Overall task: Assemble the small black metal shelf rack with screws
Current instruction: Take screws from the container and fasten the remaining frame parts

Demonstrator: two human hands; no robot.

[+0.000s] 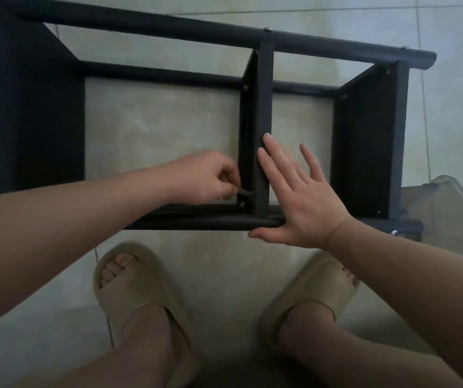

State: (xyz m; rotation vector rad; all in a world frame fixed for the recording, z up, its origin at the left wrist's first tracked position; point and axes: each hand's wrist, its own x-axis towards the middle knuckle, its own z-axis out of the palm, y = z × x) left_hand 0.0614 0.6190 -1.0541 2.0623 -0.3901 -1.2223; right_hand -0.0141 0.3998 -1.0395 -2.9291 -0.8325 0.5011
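one rack [40, 107]; two hands [205, 177] [300, 197]; one wrench [243, 191]; two slippers [141, 289] [308, 292]

Beige slippers [143, 287] on tiled floor [224, 264]; clear plastic item [452, 196] right.

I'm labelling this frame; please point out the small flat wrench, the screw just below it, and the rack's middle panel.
small flat wrench [246, 194]: head view, its exposed metal end.
screw [243, 203]: head view, its round head.
middle panel [264, 107]: head view, its upward-facing edge.

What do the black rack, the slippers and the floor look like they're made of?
Rack: likely metal, matte black coating; thin flat panels, round tubes, bright screw heads.
Slippers: probably soft foam or rubber, matte beige; thick, rounded, seamless.
Floor: apparently glazed tile, pale, marbled; grout lines, soft sheen.
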